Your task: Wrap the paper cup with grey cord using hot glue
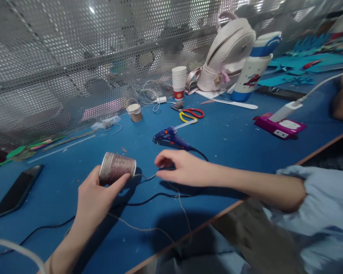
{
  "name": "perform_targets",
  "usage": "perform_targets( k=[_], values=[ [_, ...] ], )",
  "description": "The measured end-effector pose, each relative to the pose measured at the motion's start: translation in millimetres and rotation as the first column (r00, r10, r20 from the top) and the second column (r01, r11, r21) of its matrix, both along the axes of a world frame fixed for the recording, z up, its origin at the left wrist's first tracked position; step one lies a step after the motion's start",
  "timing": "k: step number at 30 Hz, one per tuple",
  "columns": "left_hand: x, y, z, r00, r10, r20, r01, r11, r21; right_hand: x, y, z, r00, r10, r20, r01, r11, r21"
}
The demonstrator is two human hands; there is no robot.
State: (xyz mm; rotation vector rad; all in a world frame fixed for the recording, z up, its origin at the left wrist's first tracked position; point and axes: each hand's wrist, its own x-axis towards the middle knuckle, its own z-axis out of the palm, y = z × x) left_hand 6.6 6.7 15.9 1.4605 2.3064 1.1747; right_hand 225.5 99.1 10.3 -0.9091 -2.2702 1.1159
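My left hand (98,192) is closed round a paper cup (121,167) tipped on its side, with thin cord wound about part of its wall. A grey cord (144,177) runs from the cup to my right hand (184,167), whose thumb and bent fingers come together on it. More of the cord trails down over the table's front edge. Just beyond my right hand lies a blue hot glue gun (171,137) with a glue stick in its back. Behind that are scissors (193,113) with red and yellow handles.
A small corded cup (135,112), stacked paper cups (179,82), a backpack (227,53) and a bottle (253,72) stand at the back. A purple power strip (280,125) is to the right, a phone (17,192) to the left. A black cable (157,195) crosses in front.
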Motion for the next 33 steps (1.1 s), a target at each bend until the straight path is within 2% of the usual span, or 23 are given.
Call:
perform_targets(
  k=[3,7,9,10,15,18,22,27,33],
  values=[
    [-1.1,-0.7,-1.4,1.0,-0.007,-0.013,0.007,1.0,0.004,-32.2,-5.6,-13.1,0.994,0.074,-0.081,-0.088,0.98,-0.179],
    [-2.5,-0.9,-1.6,1.0,-0.029,-0.001,0.029,0.999,-0.032,-50.4,-4.1,-19.3,0.985,0.05,-0.168,-0.12,0.892,-0.437],
    [-2.0,-1.5,-0.5,0.999,-0.039,-0.005,0.038,0.998,-0.056,-50.0,-3.2,-17.6,0.985,0.042,-0.169,-0.122,0.86,-0.496],
    [-1.6,-2.0,0.3,0.999,-0.042,-0.009,0.042,0.997,-0.068,-48.7,-3.0,-16.2,0.985,0.041,-0.165,-0.119,0.863,-0.491],
    [0.1,-2.5,2.3,0.999,-0.051,-0.008,0.05,0.993,-0.111,-42.8,-3.8,-10.8,0.984,0.046,-0.17,-0.087,0.967,-0.241],
    [0.3,-1.4,1.9,0.999,-0.054,-0.002,0.053,0.991,-0.122,-41.4,-5.1,-10.6,0.984,0.075,-0.161,-0.088,0.993,-0.076],
    [-0.2,-2.2,1.3,0.997,-0.076,-0.013,0.074,0.986,-0.148,-39.4,-5.9,-12.8,0.982,0.128,-0.135,-0.118,0.989,0.086],
    [-1.4,-3.1,0.0,0.996,-0.088,-0.012,0.085,0.981,-0.176,-37.4,-4.5,-17.4,0.977,0.154,-0.149,-0.108,0.956,0.273],
    [2.2,-2.1,2.2,0.996,-0.074,0.047,0.08,0.987,-0.137,-34.9,-1.0,-20.6,0.98,0.128,-0.153,-0.074,0.944,0.322]
  ],
)
